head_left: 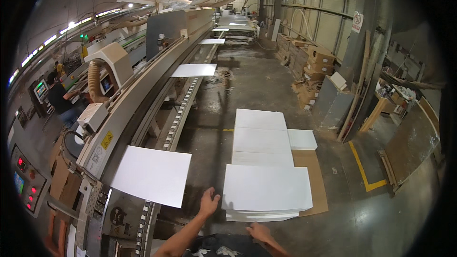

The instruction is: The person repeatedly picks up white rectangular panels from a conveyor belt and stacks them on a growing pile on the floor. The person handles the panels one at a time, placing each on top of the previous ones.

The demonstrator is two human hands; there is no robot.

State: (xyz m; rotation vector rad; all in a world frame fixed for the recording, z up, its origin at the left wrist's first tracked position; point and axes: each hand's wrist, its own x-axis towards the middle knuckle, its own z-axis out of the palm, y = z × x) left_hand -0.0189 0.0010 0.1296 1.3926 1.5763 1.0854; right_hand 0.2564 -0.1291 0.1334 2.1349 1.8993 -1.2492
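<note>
In the head view, the near stack of white panels (266,188) lies flat in front of the person, to the right of the long machine (121,118), with brown cardboard (312,171) showing along its right side. The left hand (209,203) is empty, its fingers loosely bent and parted, just beside the stack's left edge. The right hand (260,232) is near the stack's close edge, half curled; nothing shows in it.

The panels look rigid – flat faces, straight sides, no visible sag – so one should move as a stiff board. A single one is probably manageable for two hands, while the whole pile would likely be heavy. The faces look smooth and may slide on one another, and the corners would probably chip if knocked.

The best hold seems to be by opposite edges, thumbs on top and fingers beneath, spread wide to keep it level. The lower sheets sit slightly out of line, so the top one should be separated cleanly. A similar lone panel (152,175) lies over the roller track (180,114), its right edge overhanging – a reachable grip.
</note>
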